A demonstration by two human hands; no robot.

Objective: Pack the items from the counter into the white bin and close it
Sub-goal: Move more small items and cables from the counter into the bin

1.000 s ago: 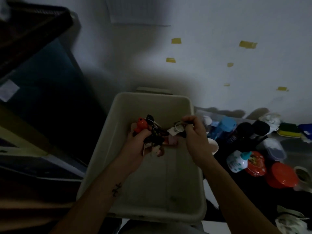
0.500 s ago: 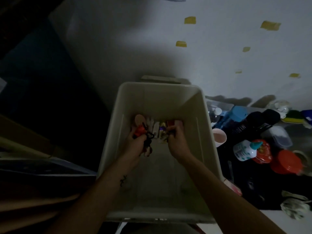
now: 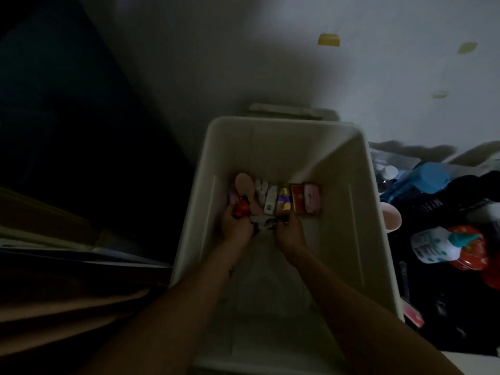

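There it was, the white bin [image 3: 286,147], open and filling the middle of my view, with both my forearms reaching down into it. To the right of the bin ran the dark surface [image 3: 446,320], and it was crowded. A blue-lidded container [image 3: 433,177] stood off the bin's far right corner. Further out, a white bottle with a teal cap [image 3: 433,246] lay against a red spotted tin [image 3: 470,250]. A pink cup [image 3: 392,217] sat just beside the bin's right wall, and behind the bin's far rim lay a pale flat slab [image 3: 286,112].

Down near the bin's floor, my left hand [image 3: 235,226] had its fingers [image 3: 229,213] curled round a red-orange trinket [image 3: 240,208]. My right hand [image 3: 289,231], close beside it, pinched the other end of a dark tangle [image 3: 266,224] strung between the two. It was too dim to say what that tangle was.

Past my knuckles, toward the bin's far wall, a row sat side by side: a pink oval brush [image 3: 244,185], a white tube [image 3: 270,203], a purple-and-gold packet [image 3: 284,201], then a red box [image 3: 297,201] with a pink box [image 3: 312,201] touching it. High on the wall [image 3: 243,63] above the bin were scraps of yellow tape [image 3: 328,39].
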